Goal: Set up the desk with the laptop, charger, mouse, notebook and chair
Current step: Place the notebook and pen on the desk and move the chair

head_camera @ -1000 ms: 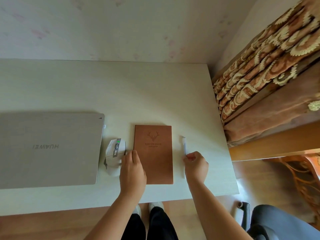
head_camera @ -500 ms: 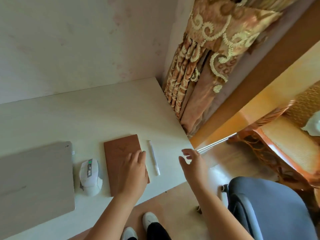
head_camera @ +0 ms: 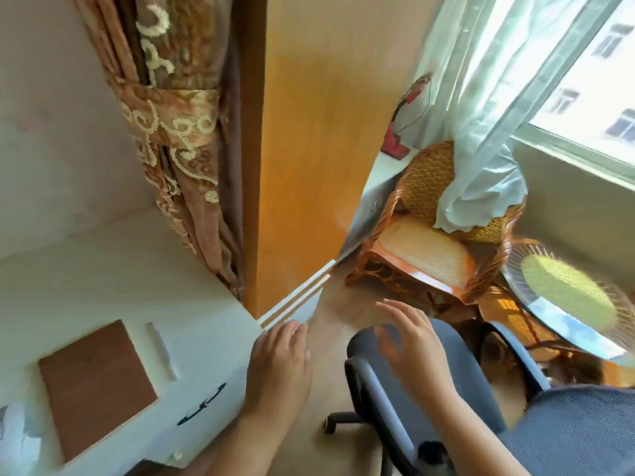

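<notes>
Both our hands are open and holding nothing: left hand (head_camera: 278,364) flat, fingers together, over the right edge of the surface (head_camera: 206,324); right hand (head_camera: 410,341) spread above the chair (head_camera: 457,407) seat, blurred. Chair sits just right of the surface. Notebook (head_camera: 94,386) lies on the surface left of the left hand, white pen (head_camera: 161,350) beside it.
</notes>
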